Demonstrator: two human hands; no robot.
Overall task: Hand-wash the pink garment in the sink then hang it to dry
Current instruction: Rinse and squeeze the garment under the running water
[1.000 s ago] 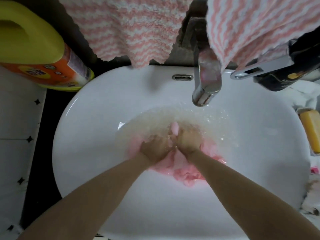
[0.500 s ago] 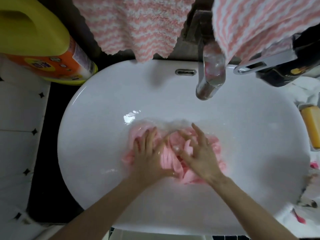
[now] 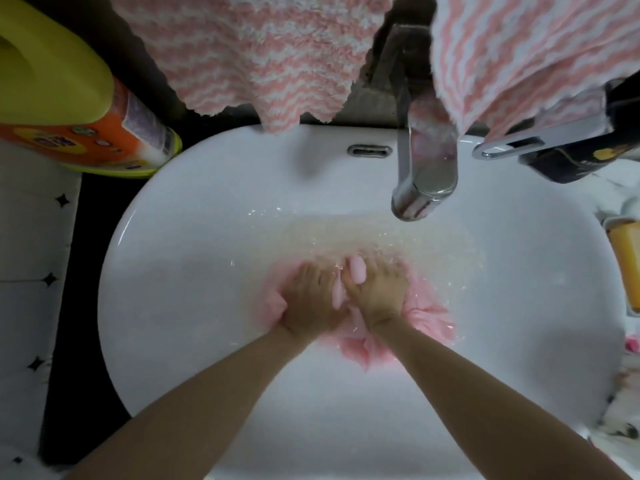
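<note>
A white oval ceramic sink [image 3: 207, 341] fills most of the view, with shallow, rippled water lying across its middle. Two fluffy pink-and-white zigzag towels [image 3: 249, 53] hang over its far rim. A large yellow plastic detergent jug [image 3: 59, 84] with an orange label lies at the far left, just beside the rim. A chrome faucet [image 3: 426, 174] reaches over the basin from the far right. The wet, crumpled pink garment [image 3: 429, 317] sits in the water at the centre of the basin. The left hand [image 3: 311, 299] and right hand [image 3: 379, 296] press side by side, touching, each with its fingers curled into the cloth, and a fold bulges up between them. A yellow soap bar [image 3: 627, 261] rests at the right edge.
</note>
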